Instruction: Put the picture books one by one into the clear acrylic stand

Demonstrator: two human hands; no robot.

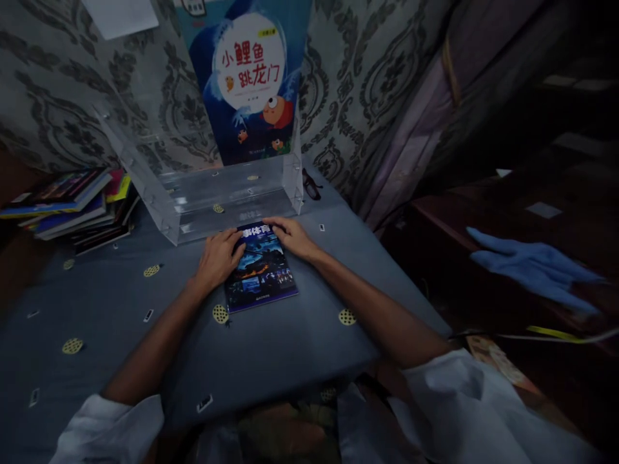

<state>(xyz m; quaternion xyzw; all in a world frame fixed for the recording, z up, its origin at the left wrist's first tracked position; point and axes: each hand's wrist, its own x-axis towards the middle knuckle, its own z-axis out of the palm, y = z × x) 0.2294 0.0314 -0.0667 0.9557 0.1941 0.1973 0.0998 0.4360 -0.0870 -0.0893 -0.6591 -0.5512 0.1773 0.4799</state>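
Observation:
A thin book (261, 274) with a dark blue cover, pictures and white Chinese lettering lies flat on the cloth-covered table. My left hand (218, 258) rests along its upper left edge, fingers stretched and the thumb on the cover. At the upper right corner, my right hand (294, 237) touches the book with its fingers extended. Neither hand is wrapped round the book. Just beyond it stands a clear acrylic stand (232, 187). A large blue picture book (254, 84) with a red fish and red Chinese title leans upright in the stand.
Stacked books (72, 203) sit at the table's left back. Eyeglasses (312, 185) lie right of the stand. Beyond the table's right edge, a blue glove (527, 264) lies on a dark red surface. A patterned curtain (348, 84) hangs behind, and a white paper (123, 16) shows at the top.

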